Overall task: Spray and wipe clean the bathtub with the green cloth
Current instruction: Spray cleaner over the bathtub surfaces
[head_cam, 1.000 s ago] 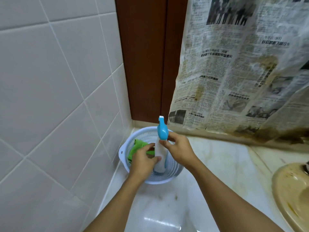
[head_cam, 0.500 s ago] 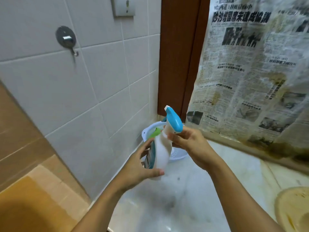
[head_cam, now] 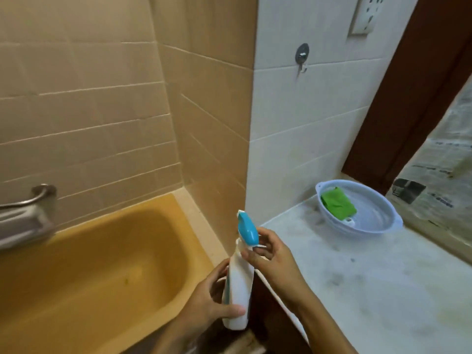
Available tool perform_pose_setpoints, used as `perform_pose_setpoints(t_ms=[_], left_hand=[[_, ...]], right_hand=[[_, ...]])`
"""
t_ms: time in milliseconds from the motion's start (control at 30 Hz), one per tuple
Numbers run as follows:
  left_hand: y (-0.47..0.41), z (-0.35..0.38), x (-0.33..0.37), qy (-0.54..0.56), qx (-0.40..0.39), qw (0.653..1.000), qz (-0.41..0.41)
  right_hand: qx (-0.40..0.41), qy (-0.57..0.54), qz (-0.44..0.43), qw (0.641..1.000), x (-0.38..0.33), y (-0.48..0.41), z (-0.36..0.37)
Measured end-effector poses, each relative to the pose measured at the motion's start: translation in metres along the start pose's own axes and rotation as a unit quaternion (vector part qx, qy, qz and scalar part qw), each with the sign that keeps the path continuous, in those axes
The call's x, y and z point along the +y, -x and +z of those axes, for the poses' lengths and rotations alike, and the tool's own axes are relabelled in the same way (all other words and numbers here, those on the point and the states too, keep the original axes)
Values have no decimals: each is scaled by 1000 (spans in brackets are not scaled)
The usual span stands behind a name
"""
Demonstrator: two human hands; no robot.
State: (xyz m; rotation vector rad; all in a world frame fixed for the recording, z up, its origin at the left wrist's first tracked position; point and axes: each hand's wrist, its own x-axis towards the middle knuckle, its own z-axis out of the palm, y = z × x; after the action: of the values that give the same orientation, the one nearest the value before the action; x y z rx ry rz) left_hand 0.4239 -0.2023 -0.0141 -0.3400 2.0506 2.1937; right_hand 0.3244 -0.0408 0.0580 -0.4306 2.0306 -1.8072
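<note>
We note the spray bottle (head_cam: 238,284), white with a blue head, held close to upright in front of the desk's (head_cam: 370,277) near-left corner, beside the bathtub (head_cam: 107,264). Its nozzle points away from us and to the left.

Left hand (head_cam: 212,302): wrapped round the lower body of the bottle, thumb across the front. Right hand (head_cam: 270,256): fingers curled at the neck, just under the blue head; we cannot tell whether a finger lies on the trigger.

The green cloth (head_cam: 337,203) lies folded inside the pale plastic basket (head_cam: 375,218), against its left wall. The basket stands at the far end of the desk, well apart from both hands.

The bathtub is yellow, with a small dark speck on its floor. A metal faucet (head_cam: 28,200) shows at the left edge. On the white tiles above the desk we see a metal hook (head_cam: 302,56).
</note>
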Motion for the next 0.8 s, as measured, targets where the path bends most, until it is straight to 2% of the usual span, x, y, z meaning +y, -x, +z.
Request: perform_pose_setpoints(t_ms=[267,367,567,800], left_hand=[[112,-134,-60,38,98,994,-30],[153,-180,-87,59,138,987,-60],[209,-240,-133,62,166,977,-120],[214,-265,-162,144,178,959,-169]], right_hand=[[-197,22,18,980,24,-5,175],[-232,12,53,971,38,2,252],[-190,-30,158,968,82,20,376],[-87,72,208,972,118,12,432]])
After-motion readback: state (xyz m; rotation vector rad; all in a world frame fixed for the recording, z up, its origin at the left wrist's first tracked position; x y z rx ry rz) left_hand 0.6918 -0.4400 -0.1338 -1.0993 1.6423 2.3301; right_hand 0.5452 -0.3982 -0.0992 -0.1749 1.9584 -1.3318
